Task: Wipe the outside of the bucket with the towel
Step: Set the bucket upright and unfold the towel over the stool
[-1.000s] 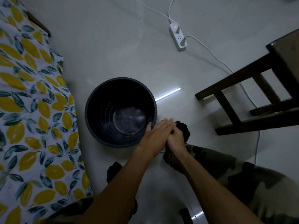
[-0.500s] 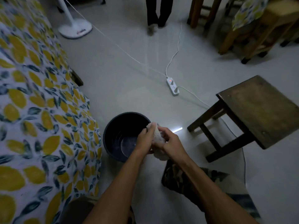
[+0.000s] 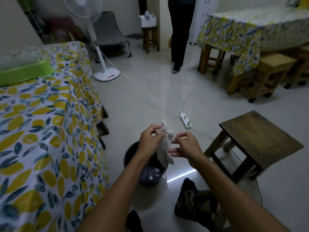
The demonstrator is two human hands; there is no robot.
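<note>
Bucket [image 3: 151, 174] sits on the floor right below your hands, dark and upright, close beside the cloth-draped counter [image 3: 50, 131]; nothing shows inside it but a pale sheen on the bottom, and I can't tell if that's water. Your left hand [image 3: 150, 141] pinches the top of the towel [image 3: 165, 144], which hangs bunched over the bucket's mouth. Your right hand [image 3: 187, 148] is just beside it, fingers spread and loose, gripping nothing. Watch that pinch: it looks light, and a slip would likely drop the towel inside rather than on the outer wall. There's a power strip [image 3: 185, 120] on the floor nearby, so drips or a tipped bucket could be trouble.
</note>
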